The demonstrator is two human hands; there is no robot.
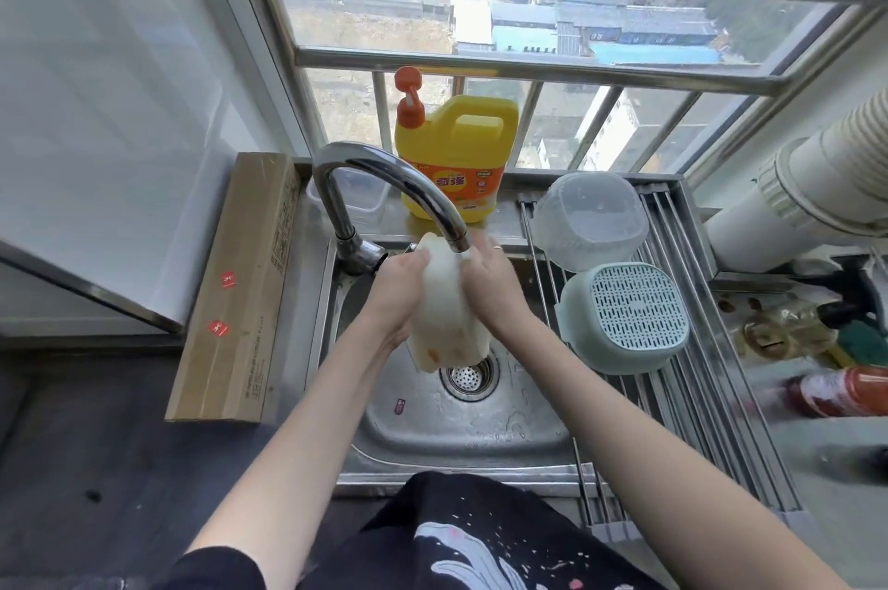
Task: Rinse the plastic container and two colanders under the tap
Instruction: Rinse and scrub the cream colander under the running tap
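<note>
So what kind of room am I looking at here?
Most likely a home kitchen, at the sink by a high window. A steel sink with a curved tap, a yellow dish-soap jug on the ledge, and upturned bowls drying on a roll-up rack point to it.

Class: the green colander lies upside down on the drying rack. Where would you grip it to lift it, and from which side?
Probably by its smooth side walls, from above: the green colander lies base up on the rack, so the rim faces down and the slotted base gives little purchase.

White colander tilted under tap.
</note>
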